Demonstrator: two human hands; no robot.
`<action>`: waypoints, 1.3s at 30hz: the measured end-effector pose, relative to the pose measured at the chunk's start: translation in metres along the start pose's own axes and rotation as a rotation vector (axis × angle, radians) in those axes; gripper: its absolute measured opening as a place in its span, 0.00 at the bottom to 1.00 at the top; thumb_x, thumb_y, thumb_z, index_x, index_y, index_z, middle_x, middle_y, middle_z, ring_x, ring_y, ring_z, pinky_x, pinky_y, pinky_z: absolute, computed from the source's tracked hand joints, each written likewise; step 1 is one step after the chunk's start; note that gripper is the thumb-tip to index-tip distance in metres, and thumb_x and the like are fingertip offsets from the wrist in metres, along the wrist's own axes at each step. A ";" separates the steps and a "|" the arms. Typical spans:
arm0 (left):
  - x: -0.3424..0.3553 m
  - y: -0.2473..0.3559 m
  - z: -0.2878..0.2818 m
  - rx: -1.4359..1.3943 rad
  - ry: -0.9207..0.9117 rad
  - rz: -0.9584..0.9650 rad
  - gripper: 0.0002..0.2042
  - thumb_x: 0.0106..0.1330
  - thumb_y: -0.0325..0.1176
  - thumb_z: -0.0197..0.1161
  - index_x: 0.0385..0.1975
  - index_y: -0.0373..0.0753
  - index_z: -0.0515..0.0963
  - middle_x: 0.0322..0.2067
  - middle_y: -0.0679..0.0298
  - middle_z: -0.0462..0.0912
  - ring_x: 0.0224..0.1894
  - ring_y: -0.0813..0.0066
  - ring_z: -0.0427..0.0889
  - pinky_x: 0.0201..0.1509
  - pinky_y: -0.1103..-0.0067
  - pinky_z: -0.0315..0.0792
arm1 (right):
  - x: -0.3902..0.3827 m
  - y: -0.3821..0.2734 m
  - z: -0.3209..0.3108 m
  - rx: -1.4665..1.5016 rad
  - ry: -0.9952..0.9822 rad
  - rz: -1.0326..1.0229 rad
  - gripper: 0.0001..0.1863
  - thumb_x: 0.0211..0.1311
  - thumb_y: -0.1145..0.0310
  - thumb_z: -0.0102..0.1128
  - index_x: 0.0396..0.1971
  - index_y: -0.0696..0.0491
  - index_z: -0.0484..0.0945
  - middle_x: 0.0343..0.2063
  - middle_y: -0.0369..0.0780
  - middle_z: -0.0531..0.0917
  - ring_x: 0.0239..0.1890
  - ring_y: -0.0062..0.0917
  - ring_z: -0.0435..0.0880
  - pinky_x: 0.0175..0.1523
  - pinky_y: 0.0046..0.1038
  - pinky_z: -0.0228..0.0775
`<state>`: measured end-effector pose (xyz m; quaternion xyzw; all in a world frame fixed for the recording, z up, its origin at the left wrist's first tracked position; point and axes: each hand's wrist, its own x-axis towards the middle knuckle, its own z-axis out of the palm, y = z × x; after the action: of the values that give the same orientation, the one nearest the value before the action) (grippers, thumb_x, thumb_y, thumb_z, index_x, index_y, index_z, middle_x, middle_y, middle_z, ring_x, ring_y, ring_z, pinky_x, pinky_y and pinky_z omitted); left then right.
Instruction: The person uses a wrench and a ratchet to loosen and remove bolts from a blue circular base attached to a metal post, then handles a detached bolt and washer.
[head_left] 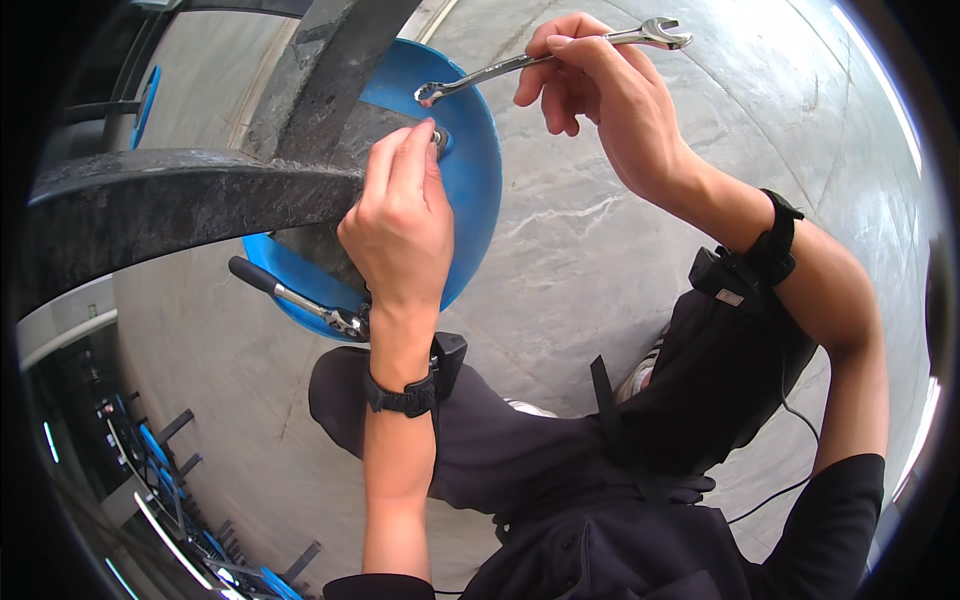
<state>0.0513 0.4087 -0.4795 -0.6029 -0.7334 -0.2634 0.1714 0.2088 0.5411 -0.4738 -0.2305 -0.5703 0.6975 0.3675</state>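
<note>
My right hand point(620, 110) holds a shiny combination wrench point(505, 68) between thumb and fingers. Its ring end hangs over the blue round disc point(478, 190), just beyond my left fingertips, while the open end points right. My left hand point(400, 215) is closed, fingertips pinched at a small metal bolt point(440, 141) on the dark plate atop the disc. The fingers partly cover the bolt, so its contact with the plate is hidden. A ratchet wrench point(300, 297) with a black grip lies across the disc's near left rim, below my left hand.
Dark, scuffed metal beams point(190, 205) meet above the disc and block the left side. Grey marble-look floor point(570, 260) surrounds it. My bent legs point(520, 440) are close below. Several blue discs on dark equipment point(165, 465) stand at the lower left.
</note>
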 end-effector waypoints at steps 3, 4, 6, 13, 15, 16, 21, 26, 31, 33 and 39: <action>0.003 0.007 -0.002 -0.032 -0.079 -0.087 0.08 0.67 0.31 0.59 0.42 0.40 0.82 0.39 0.63 0.83 0.34 0.61 0.84 0.36 0.72 0.77 | 0.000 -0.002 -0.003 0.159 0.035 0.098 0.11 0.72 0.65 0.43 0.40 0.57 0.71 0.24 0.40 0.80 0.18 0.20 0.76 0.24 0.19 0.66; 0.003 0.007 -0.002 -0.009 -0.098 -0.097 0.08 0.67 0.33 0.59 0.42 0.41 0.82 0.39 0.63 0.82 0.34 0.61 0.84 0.35 0.71 0.77 | -0.001 -0.003 -0.003 0.159 0.041 0.096 0.11 0.72 0.65 0.43 0.40 0.57 0.71 0.24 0.40 0.80 0.18 0.20 0.76 0.24 0.19 0.66; 0.006 0.007 -0.002 0.018 -0.095 -0.091 0.08 0.67 0.36 0.59 0.39 0.41 0.81 0.37 0.63 0.81 0.32 0.61 0.84 0.33 0.71 0.76 | -0.003 -0.005 -0.002 0.145 0.054 0.093 0.10 0.71 0.64 0.43 0.34 0.54 0.69 0.25 0.43 0.83 0.18 0.20 0.76 0.24 0.19 0.63; 0.007 0.001 -0.004 0.202 -0.115 -0.053 0.14 0.65 0.48 0.61 0.29 0.43 0.74 0.30 0.68 0.77 0.25 0.63 0.82 0.24 0.71 0.72 | -0.015 -0.010 0.002 0.006 0.057 -0.038 0.13 0.69 0.65 0.40 0.36 0.55 0.73 0.25 0.40 0.84 0.20 0.16 0.76 0.26 0.18 0.64; 0.004 0.004 -0.007 0.225 -0.130 -0.054 0.15 0.65 0.48 0.60 0.30 0.43 0.73 0.30 0.68 0.77 0.25 0.63 0.82 0.24 0.70 0.72 | -0.017 -0.014 0.004 0.025 0.078 -0.014 0.13 0.68 0.65 0.40 0.36 0.55 0.74 0.25 0.40 0.84 0.20 0.17 0.76 0.26 0.19 0.65; 0.003 0.004 -0.007 0.192 -0.125 -0.054 0.14 0.65 0.47 0.61 0.31 0.43 0.74 0.30 0.68 0.77 0.27 0.64 0.83 0.25 0.71 0.73 | -0.019 -0.015 0.004 0.026 0.081 -0.017 0.13 0.68 0.65 0.40 0.36 0.55 0.74 0.25 0.40 0.84 0.20 0.17 0.76 0.26 0.19 0.65; -0.001 0.008 -0.006 0.086 -0.058 -0.036 0.11 0.64 0.43 0.63 0.34 0.43 0.75 0.34 0.67 0.79 0.31 0.63 0.84 0.28 0.72 0.75 | -0.027 -0.021 0.005 0.089 0.100 0.049 0.11 0.71 0.63 0.42 0.37 0.52 0.73 0.25 0.38 0.82 0.20 0.16 0.72 0.28 0.20 0.63; 0.004 0.011 0.000 0.044 0.008 -0.049 0.11 0.64 0.42 0.63 0.39 0.43 0.77 0.38 0.66 0.80 0.33 0.62 0.84 0.32 0.69 0.76 | -0.039 -0.034 0.002 0.136 0.151 0.146 0.11 0.70 0.63 0.43 0.36 0.52 0.74 0.25 0.38 0.81 0.20 0.16 0.72 0.29 0.20 0.63; 0.003 0.009 -0.001 0.020 -0.052 -0.116 0.07 0.66 0.38 0.61 0.36 0.44 0.79 0.38 0.67 0.80 0.31 0.61 0.83 0.30 0.69 0.75 | -0.048 -0.043 0.004 0.137 0.188 0.183 0.11 0.69 0.63 0.44 0.36 0.52 0.74 0.25 0.37 0.81 0.20 0.17 0.72 0.30 0.20 0.63; 0.001 0.007 -0.004 0.014 -0.059 -0.122 0.06 0.65 0.38 0.61 0.35 0.44 0.79 0.37 0.67 0.80 0.31 0.62 0.83 0.30 0.69 0.75 | -0.052 -0.050 0.003 0.177 0.213 0.249 0.11 0.69 0.63 0.44 0.35 0.52 0.74 0.25 0.37 0.81 0.20 0.17 0.71 0.30 0.20 0.62; -0.012 0.009 -0.026 -0.111 -0.066 -0.148 0.03 0.63 0.31 0.64 0.32 0.40 0.80 0.32 0.63 0.82 0.30 0.62 0.82 0.32 0.73 0.73 | -0.061 -0.053 0.000 0.221 0.229 0.287 0.11 0.66 0.63 0.47 0.34 0.53 0.74 0.24 0.38 0.81 0.20 0.18 0.72 0.30 0.21 0.63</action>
<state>0.0606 0.3847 -0.4640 -0.5638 -0.7654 -0.2958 0.0937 0.2604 0.4982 -0.4292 -0.3455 -0.4063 0.7701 0.3500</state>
